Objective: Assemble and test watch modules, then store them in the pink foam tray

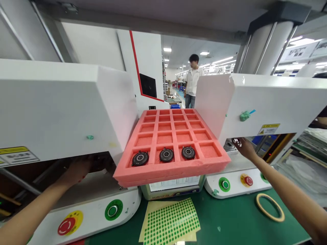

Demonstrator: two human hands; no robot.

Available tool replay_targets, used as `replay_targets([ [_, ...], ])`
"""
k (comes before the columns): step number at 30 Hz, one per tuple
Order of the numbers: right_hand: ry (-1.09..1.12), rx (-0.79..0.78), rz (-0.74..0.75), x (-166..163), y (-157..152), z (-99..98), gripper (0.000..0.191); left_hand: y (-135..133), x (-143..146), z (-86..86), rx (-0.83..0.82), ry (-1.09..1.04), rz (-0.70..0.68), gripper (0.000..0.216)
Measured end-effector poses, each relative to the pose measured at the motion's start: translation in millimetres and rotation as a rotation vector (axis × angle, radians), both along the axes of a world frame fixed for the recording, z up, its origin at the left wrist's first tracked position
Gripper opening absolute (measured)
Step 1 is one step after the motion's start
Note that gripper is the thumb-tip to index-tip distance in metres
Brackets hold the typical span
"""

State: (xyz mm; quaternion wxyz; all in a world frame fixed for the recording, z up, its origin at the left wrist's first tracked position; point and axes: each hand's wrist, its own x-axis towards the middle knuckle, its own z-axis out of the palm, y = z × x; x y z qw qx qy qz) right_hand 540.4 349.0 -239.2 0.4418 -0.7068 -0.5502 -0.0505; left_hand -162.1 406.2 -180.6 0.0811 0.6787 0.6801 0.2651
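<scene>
My left hand [76, 172] reaches into the dark opening under the left white press machine [63, 109]. Shadow and blur hide its fingers and whatever they touch. Under the right press machine [268, 105], my right hand [245, 148] has its fingers closed on a small shiny dark round watch body [236, 142]. That piece is beside a metal fixture [229, 146] on the machine's bed. Between the machines lies a pink foam tray [171, 173] with square pockets. Three black round watch bodies, a left one [140, 158], a middle one [166, 154] and a right one [188, 152], sit in its front row.
Each machine base carries a green button [112, 211] and a red stop button [248, 180]. A sheet of green dot stickers [173, 221] lies on the green mat [224, 224], with a tape roll [259, 204] at right. A screen [175, 185] stands under the tray. Another person [194, 80] stands farther back.
</scene>
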Motion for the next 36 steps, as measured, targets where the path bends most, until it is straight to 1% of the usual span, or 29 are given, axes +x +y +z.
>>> replay_targets([
  [2,-0.05,0.058,0.024,-12,-53,-15.6,0.045,-18,-2,3.5,-0.027,-0.2,0.047,0.017],
  [3,-0.068,0.087,0.042,-20,-84,-29.6,0.047,-33,-2,1.8,-0.051,-0.321,0.061,0.021],
  [5,-0.09,0.149,0.059,-37,-147,-68.2,0.042,-72,6,-10.8,-0.118,-0.574,0.056,0.029],
  [7,-0.103,0.219,0.081,-51,-198,-112.6,0.034,-122,26,-33.5,-0.234,-0.841,-0.013,0.03],
  [8,-0.093,0.216,0.108,-57,-217,-132.5,0.035,-149,41,-46.2,-0.323,-0.971,-0.067,0.03],
  [9,-0.031,0.201,0.12,-61,-230,-148.7,0.038,-175,59,-58.1,-0.446,-1.11,-0.129,0.032],
  [10,0.024,0.174,0.115,-66,-239,-160.3,0.038,-198,78,-68.2,-0.6,-1.253,-0.199,0.037],
  [11,0.061,0.126,0.12,-71,-244,-166.9,0.036,-219,98,-76.1,-0.778,-1.386,-0.275,0.043],
  [12,0.086,0.065,0.131,-77,-246,-168.8,0.033,-237,116,-81.6,-0.96,-1.519,-0.353,0.043],
  [13,0.097,0.018,0.133,-82,-247,-166.7,0.03,-252,133,-84.9,-1.102,-1.585,-0.426,0.044],
  [14,0.094,-0.025,0.144,-87,-246,-161.4,0.027,-264,148,-86.4,-1.203,-1.631,-0.497,0.044],
  [15,0.086,-0.05,0.158,-92,-244,-153.9,0.027,-274,161,-86.6,-1.241,-1.655,-0.551,0.042],
  [16,0.077,-0.062,0.167,-96,-243,-145.1,0.029,-282,173,-85.8,-1.227,-1.677,-0.577,0.039],
  [17,0.069,-0.069,0.179,-99,-242,-135.9,0.032,-289,182,-84.6,-1.175,-1.709,-0.577,0.036],
  [19,0.055,-0.072,0.196,-108,-243,-118.7,0.037,-301,199,-81.5,-1.016,-1.774,-0.531,0.032],
  [22,0.042,-0.047,0.21,-137,-258,-101.7,0.039,-323,217,-79.0,-0.826,-1.781,-0.513,0.035],
  [25,0.075,-0.009,0.235,-191,-293,-92.6,0.028,-347,230,-83.5,-0.726,-1.74,-0.514,0.034],
  [27,0.128,0.002,0.282,-235,-322,-85.2,0.019,-363,235,-91.7,-0.674,-1.704,-0.481,0.031],
  [28,0.169,0.019,0.322,-255,-336,-80.8,0.016,-370,237,-97.2,-0.65,-1.672,-0.47,0.03],
  [29,0.289,0.091,0.407,-274,-349,-76.4,0.016,-378,238,-103.1,-0.619,-1.629,-0.461,0.03],
  [31,0.499,0.135,0.548,-301,-368,-69.7,0.021,-392,239,-114.7,-0.533,-1.51,-0.461,0.025],
  [34,0.776,0.105,0.711,-318,-383,-68.8,0.022,-408,237,-126.2,-0.342,-1.269,-0.539,0.015],
  [36,0.888,0.074,0.768,-317,-387,-72.3,0.023,-414,235,-128.7,-0.223,-1.113,-0.62,0.019],
])
